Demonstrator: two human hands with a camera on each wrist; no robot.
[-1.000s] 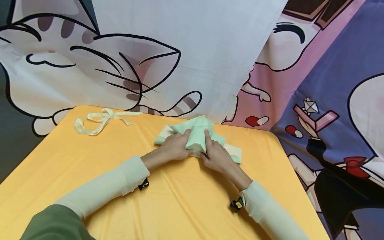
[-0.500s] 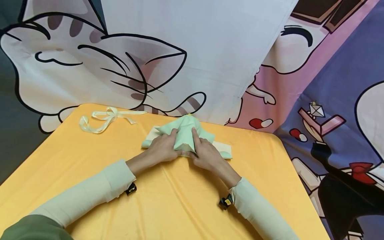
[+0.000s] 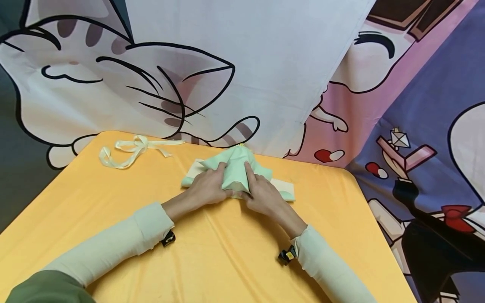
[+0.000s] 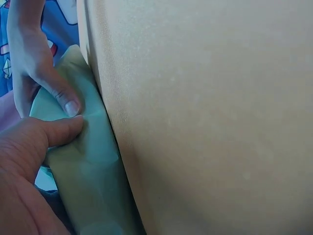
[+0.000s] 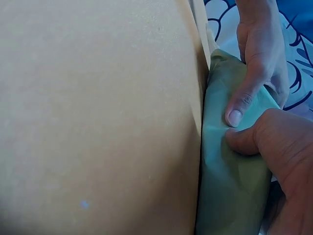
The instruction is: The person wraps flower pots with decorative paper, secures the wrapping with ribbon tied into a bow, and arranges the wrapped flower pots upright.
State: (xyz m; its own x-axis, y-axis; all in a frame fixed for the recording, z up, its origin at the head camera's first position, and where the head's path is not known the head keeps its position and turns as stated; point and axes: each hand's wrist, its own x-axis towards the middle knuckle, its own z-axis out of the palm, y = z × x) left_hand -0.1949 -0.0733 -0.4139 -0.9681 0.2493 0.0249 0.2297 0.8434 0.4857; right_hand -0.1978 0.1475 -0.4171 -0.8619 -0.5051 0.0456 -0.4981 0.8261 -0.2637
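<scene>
A sheet of mint-green wrapping paper [image 3: 235, 162] with cream parts stands folded into a raised bundle near the table's far edge. Whatever may lie inside it is hidden. From the left, my left hand [image 3: 208, 186] grips the bundle, index finger along the top and thumb on the near side. My right hand [image 3: 265, 195] holds the opposite side in the same way. In the left wrist view both thumbs press the near face of the green paper [image 4: 90, 181], tips almost meeting. The right wrist view shows the two thumbs [image 5: 242, 141] close together on a crease.
A loose pale-yellow ribbon [image 3: 140, 145] lies curled at the table's back left. Yellow cloth covers the table [image 3: 227, 256]. Right behind the far edge hangs a printed cat curtain [image 3: 280, 75], with a purple and pink printed cloth [image 3: 420, 105] to the right.
Both hands and the paper bundle have shifted a little to the left on the table, mostly in the first half second. The hold looks the same, and the ribbon has stayed put.
</scene>
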